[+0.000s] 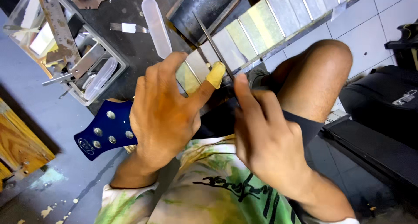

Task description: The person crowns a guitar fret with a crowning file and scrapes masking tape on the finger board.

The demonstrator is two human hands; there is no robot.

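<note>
Guitar neck (244,37) across lap, frets taped off; left hand (163,115) clamped on it; right hand (265,141) pinching thin file (213,45) at frets near blue headstock (106,130); upper frets seemingly untouched.

- Left hand (163,115) lay palm-down, fingers curled over and thumb extended, its tip wrapped in yellow tape.
- Right hand (265,141) was closed in a pinch, index finger extended forward.
- Both forearms angled inward.
</note>
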